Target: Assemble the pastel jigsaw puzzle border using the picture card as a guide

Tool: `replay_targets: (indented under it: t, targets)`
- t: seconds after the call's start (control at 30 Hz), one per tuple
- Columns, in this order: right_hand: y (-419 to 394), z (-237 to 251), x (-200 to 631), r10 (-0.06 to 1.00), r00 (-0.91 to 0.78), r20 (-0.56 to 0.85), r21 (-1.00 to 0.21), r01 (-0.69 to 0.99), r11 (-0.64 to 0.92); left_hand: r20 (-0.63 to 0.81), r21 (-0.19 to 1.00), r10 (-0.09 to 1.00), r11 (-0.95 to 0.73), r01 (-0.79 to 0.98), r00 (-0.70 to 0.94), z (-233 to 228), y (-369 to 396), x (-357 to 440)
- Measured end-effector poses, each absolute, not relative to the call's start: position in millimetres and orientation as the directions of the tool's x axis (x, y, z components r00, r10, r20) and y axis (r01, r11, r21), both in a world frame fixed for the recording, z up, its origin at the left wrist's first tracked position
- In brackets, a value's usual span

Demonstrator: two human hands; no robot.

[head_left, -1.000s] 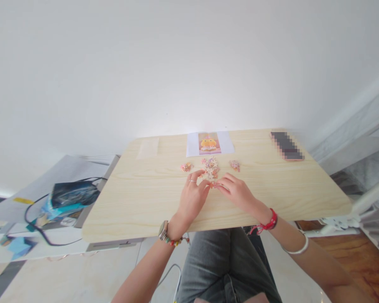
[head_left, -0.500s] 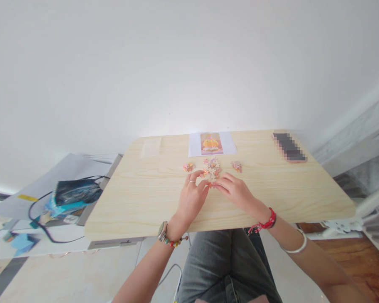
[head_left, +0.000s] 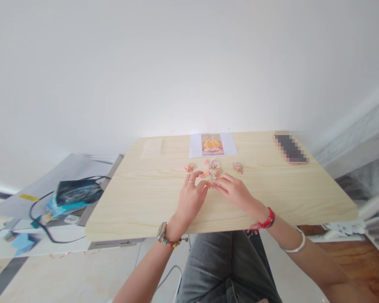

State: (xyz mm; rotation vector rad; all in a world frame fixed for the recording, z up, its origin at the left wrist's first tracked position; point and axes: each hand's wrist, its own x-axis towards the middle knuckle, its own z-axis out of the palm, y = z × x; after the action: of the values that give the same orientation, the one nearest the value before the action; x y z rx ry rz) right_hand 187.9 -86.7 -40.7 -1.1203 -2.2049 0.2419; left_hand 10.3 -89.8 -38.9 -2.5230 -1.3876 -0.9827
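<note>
Landmark = centre pile of puzzle pieces (head_left: 212, 166) on the light wood table (head_left: 139, 198).

Far left of pile, off the table edge: dark pouch (head_left: 77, 192) w/ black cable (head_left: 38, 219) looped round it, on a lower grey surface. Left of pile, at table's far edge: pale paper slip (head_left: 150, 147). Just left of pile: small cluster of pieces (head_left: 189, 168).

Left hand (head_left: 192, 197) lies just near-left of pile, fingers curled narrow, 2 rings on it, watch + bead bracelet at wrist. Thumb and forefinger tips meet the right hand's at a small piece (head_left: 212, 184) on the table at pile's near edge; too small to tell which hand actually grips it.

Beyond pile: reference picture (head_left: 212, 144), yellow figure on white sheet.

Right hand (head_left: 236, 191) just near-right of pile, fingers drawn together toward same piece, red cord at wrist, silver bangle further up arm.

Right of pile: 2nd small cluster (head_left: 238, 167). Far right, at back corner: phone (head_left: 290, 148), pixelated.
</note>
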Motion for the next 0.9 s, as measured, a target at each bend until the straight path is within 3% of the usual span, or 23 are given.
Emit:
replay_targets:
  t: [0.37, 0.63, 0.9]
  targets:
    - [-12.1, -26.5, 130.3, 0.757, -0.567, 0.324, -0.287, 0.704, 0.650, 0.556, 0.140, 0.787, -0.407, 0.903, 0.268, -33.9, -38.2, -36.6]
    - [12.3, -34.7, 111.1, 0.757, -0.597, 0.266, -0.218, 0.728, 0.650, 0.491, 0.107, 0.826, -0.371, 0.922, 0.275, -44.1, -12.6, -42.7]
    - [-7.7, -21.6, 146.7, 0.777, -0.540, 0.324, -0.351, 0.694, 0.629, 0.527, 0.156, 0.815, -0.372, 0.915, 0.241, -42.4, -33.8, -48.8]
